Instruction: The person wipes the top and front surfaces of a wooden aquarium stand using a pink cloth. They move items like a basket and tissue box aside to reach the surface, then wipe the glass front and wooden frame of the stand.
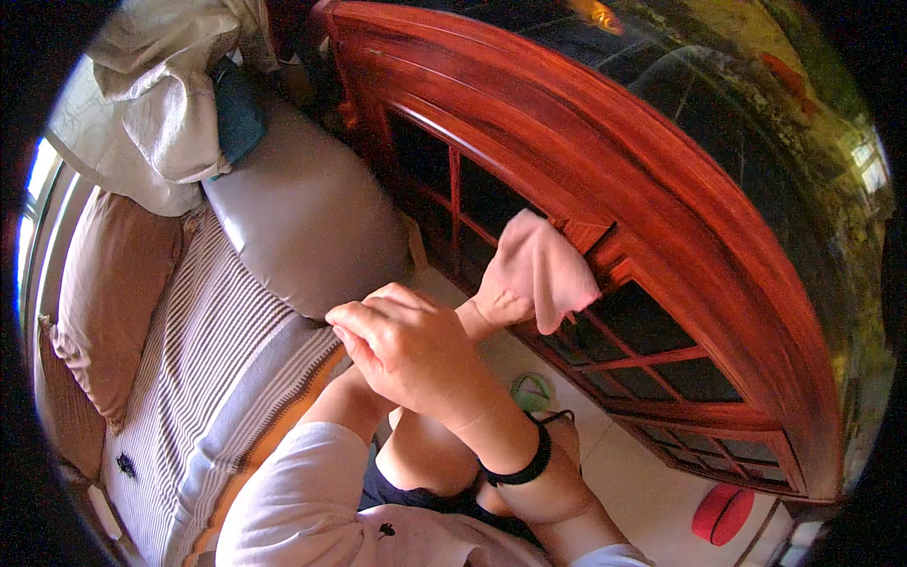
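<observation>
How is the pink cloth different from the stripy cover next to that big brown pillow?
The pink cloth looks plain, but the striped cover has many dark and light lines. The pink cloth is small, while the striped cover is much bigger. The pink cloth is draped over the left hand; the striped cover is spread out beside the brown pillow. Both look like soft fabric.

- Your left hand (499, 300) holds a pink cloth (540, 266) by the red wooden cabinet (567, 128)
- Your curled right hand (406, 354) overlaps your left forearm (351, 404)
- Striped bedspread (203, 326), to your left
</observation>
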`<action>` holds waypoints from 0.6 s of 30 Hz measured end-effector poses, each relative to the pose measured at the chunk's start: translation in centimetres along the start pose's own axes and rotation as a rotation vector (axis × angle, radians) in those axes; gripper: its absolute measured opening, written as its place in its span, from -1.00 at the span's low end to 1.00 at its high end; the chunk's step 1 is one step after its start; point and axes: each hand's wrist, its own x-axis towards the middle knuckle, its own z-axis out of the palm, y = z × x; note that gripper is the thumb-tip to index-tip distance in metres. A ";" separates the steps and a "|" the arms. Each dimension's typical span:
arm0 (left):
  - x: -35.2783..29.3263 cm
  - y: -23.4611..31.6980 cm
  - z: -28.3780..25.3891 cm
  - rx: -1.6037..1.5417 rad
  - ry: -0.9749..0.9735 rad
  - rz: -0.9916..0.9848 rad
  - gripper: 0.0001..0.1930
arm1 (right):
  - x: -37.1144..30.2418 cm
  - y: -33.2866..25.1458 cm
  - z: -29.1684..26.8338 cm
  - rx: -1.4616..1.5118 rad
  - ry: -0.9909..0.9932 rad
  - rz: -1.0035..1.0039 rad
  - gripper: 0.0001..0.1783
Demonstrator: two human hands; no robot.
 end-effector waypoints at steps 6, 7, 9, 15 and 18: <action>-1.4 -1.6 1.1 -0.819 0.131 -0.299 -0.53 | 0.1 0.4 -0.3 -0.039 0.013 0.004 -0.88; -2.3 -2.0 1.2 -1.011 0.152 -0.429 -0.52 | 0.2 0.4 -0.5 -0.056 0.009 0.016 -0.88; -3.9 -2.5 1.3 -1.333 0.203 -0.754 -0.50 | 0.3 0.8 -0.9 -0.041 0.031 0.012 -0.88; -9.8 -5.8 4.0 -1.487 0.352 -0.995 -0.52 | 0.6 0.6 -0.3 -0.001 0.013 0.001 -0.88; -10.4 -4.8 3.0 -0.634 -0.006 -0.754 -0.49 | 0.4 1.0 0.5 0.028 0.061 -0.001 -0.87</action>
